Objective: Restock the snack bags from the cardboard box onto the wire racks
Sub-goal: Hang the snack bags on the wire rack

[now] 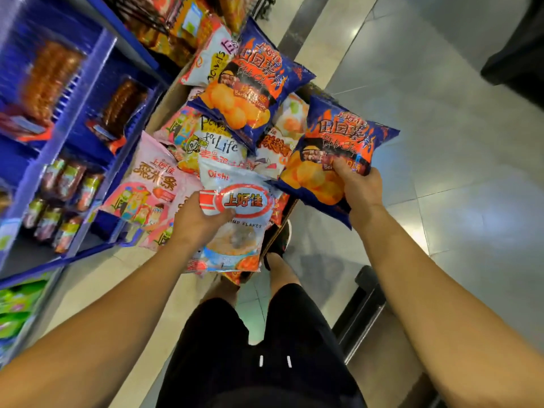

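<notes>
The blue shelf (97, 92) stands at the left and holds packaged goods and small jars; its contents are blurred. Wire racks are barely visible at the top edge, so their stock cannot be judged.

The box (164, 104) sits on the floor beside the shelf, directly ahead of the person, within reach of both arms. It is heaped above its rim with snack bags: pink bags (147, 195) at the left, white bags in the middle, and a blue chips bag (250, 83) lying on top at the far end.

The right hand (357, 187) grasps a second blue bag (338, 154) by its lower edge, lifted clear at the box's right side, probably for transfer to a rack.

The left hand (200, 219) grips a white shrimp bag (238, 219) at the near end of the heap, thumb across its face. Holding one bag per hand likely halves the trips.
</notes>
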